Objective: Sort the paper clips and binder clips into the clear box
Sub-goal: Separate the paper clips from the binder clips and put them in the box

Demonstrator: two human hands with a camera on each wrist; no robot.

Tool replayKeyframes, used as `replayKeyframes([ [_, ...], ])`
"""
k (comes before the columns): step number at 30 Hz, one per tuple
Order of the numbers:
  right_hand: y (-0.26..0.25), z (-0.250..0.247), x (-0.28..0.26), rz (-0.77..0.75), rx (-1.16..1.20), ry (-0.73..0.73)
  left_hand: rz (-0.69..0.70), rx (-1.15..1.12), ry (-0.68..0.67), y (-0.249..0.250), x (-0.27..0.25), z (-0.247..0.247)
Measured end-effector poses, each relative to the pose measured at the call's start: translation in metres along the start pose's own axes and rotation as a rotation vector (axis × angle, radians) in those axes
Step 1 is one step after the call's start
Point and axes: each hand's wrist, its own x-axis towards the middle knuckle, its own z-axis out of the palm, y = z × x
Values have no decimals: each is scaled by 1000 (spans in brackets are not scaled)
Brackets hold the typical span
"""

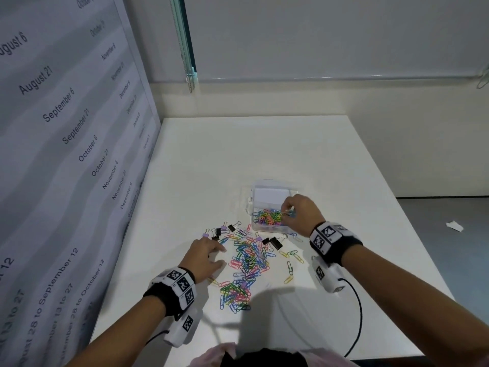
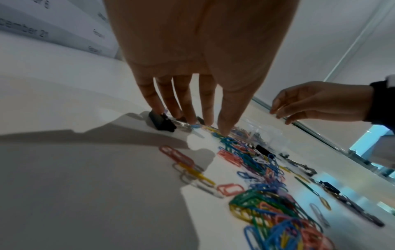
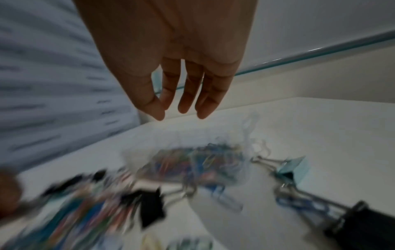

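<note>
A white desk (image 1: 330, 160) is seen from above, with a clear box (image 1: 264, 205) set near its middle, at the far right of a scattered heap. The near compartment of the box is already filled with a layer of coloured paper clips (image 1: 267, 217); the far compartment appears to hold nothing but a white base. A large loose pile of paper clips (image 1: 246, 263) is still spread on the desk in front of the box, and several binder clips (image 1: 275, 243), black and lilac, lie along its far edge and to its left. No binder clips can be made out inside the box. The task is judged to be partly done: some paper clips are sorted, while most of the pile and all visible binder clips are left.

The right hand (image 1: 301, 213) is held over the near compartment, its fingers (image 3: 186, 101) hanging loosely downward and only slightly parted; whether a clip is pinched at the tips cannot be told, as the wrist view is blurred. The left hand (image 1: 205, 256) is spread flat at the left edge of the pile, its straight fingers (image 2: 188, 108) pressed down among paper clips near a black binder clip (image 2: 161, 122), with nothing gripped.
</note>
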Motion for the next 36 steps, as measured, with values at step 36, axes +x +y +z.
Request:
replayKeyframes([
  [36,-9,-5,-12,60,178,-16,23,66,-103,54,13,37],
])
